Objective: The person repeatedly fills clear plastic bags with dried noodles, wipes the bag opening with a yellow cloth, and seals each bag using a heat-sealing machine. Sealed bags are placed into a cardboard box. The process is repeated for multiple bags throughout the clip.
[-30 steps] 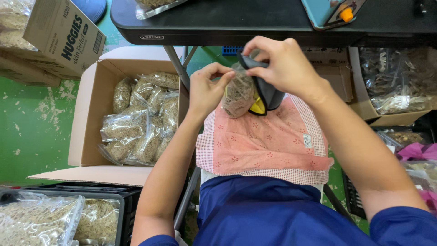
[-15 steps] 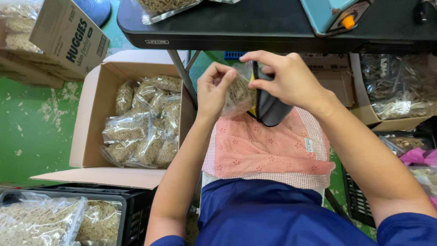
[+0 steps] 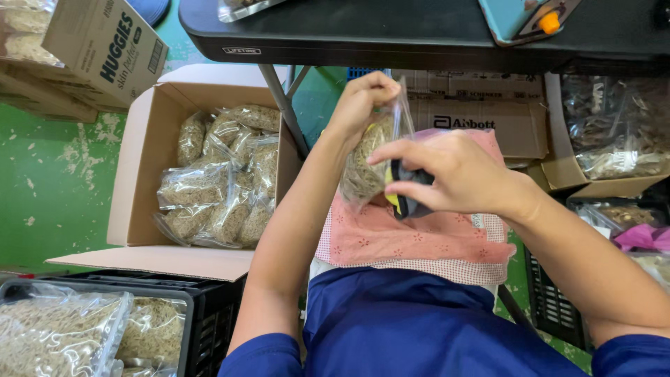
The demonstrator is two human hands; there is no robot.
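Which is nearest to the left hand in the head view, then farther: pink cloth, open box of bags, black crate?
1. Pink cloth, on the lap, just below the left hand.
2. Open box, left.
3. Black crate, bottom left.

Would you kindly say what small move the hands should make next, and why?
Probably run the right hand along the top of the clear plastic bag of tan dried material to close it: the left hand pinches its upper edge, which looks unsealed.
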